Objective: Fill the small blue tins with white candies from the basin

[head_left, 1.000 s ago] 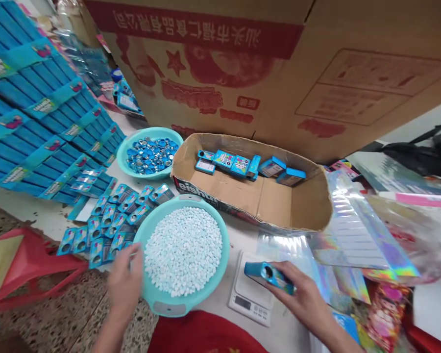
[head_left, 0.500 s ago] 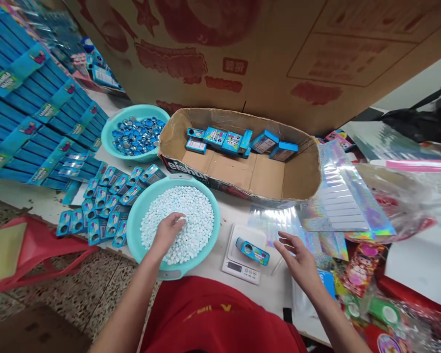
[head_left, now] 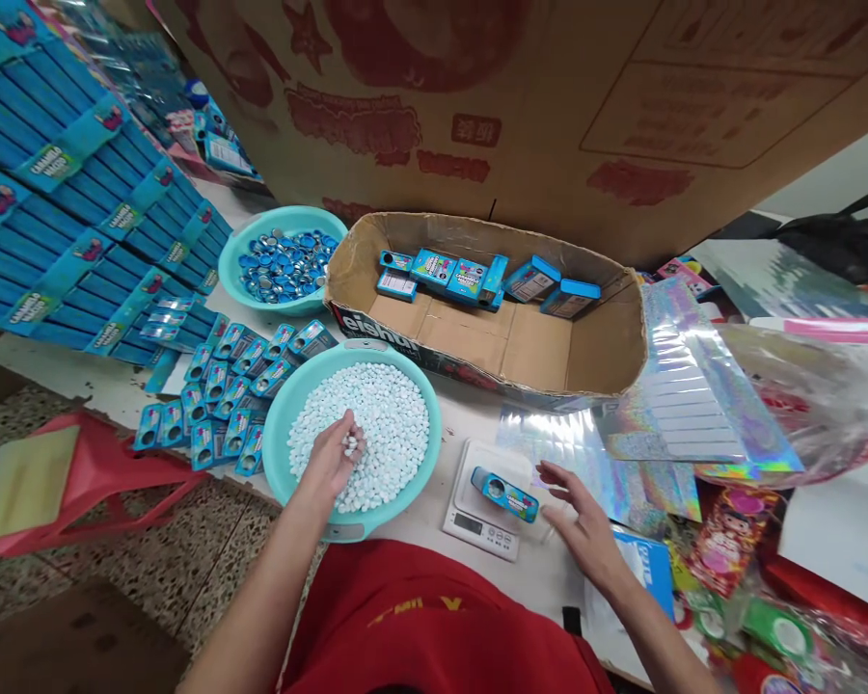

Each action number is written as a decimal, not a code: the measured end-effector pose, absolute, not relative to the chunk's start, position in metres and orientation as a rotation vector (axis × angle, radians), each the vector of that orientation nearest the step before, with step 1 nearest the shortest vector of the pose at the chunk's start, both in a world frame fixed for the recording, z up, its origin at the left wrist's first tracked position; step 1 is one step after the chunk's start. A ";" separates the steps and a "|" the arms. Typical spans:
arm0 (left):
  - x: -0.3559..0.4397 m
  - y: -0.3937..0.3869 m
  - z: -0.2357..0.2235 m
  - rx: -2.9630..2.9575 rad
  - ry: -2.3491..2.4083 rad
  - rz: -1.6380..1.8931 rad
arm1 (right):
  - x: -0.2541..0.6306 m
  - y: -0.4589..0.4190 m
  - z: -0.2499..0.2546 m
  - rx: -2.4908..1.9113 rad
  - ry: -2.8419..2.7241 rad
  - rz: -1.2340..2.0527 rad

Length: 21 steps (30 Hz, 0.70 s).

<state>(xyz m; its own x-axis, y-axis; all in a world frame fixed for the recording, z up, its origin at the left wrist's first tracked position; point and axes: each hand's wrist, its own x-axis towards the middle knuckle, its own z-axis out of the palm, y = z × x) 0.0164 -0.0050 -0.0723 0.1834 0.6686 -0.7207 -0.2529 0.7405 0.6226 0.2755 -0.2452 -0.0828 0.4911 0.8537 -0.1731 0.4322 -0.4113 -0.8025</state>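
My left hand (head_left: pixel 337 458) is over the turquoise basin (head_left: pixel 279 429) of small white candies (head_left: pixel 387 414). Its fingers are curled round a few of those candies, the palm turned partly up. To the right, my right hand (head_left: pixel 577 520) has its fingers spread and holds nothing. The thumb is close to one end of a small blue box (head_left: pixel 504 493) with a round hole, which lies on a white kitchen scale (head_left: pixel 470 525). The scale's display cannot be read.
Several blue boxes (head_left: pixel 217 390) stand left of the basin. Behind are a bowl of blue and silver caps (head_left: pixel 285 270) and a cardboard tray (head_left: pixel 542 352) holding more boxes. Stacked display packs (head_left: pixel 79 202) rise at left. Holographic sheets (head_left: pixel 684 386) and candy bags lie right, a red stool (head_left: pixel 101 482) lower left.
My left hand has turned palm up and curled round some candies. My right hand's thumb has come closer to the box on the scale. The view has shifted slightly left.
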 end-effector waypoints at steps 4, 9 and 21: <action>0.030 -0.014 -0.067 0.314 1.190 0.630 | 0.253 -0.233 -0.076 -1.984 -1.268 0.637; 0.060 -0.031 -0.014 0.265 0.986 0.779 | 0.228 -0.184 -0.026 -1.856 -1.388 0.470; 0.070 -0.034 0.011 0.700 1.077 1.203 | 0.172 -0.108 -0.011 -1.709 -1.621 0.484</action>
<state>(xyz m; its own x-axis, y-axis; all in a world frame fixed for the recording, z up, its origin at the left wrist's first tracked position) 0.0703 -0.0336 0.0106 -0.0003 0.9605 -0.2782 -0.3820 0.2570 0.8877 0.1715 -0.1083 -0.0114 0.1384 0.9691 0.2041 0.6986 0.0506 -0.7137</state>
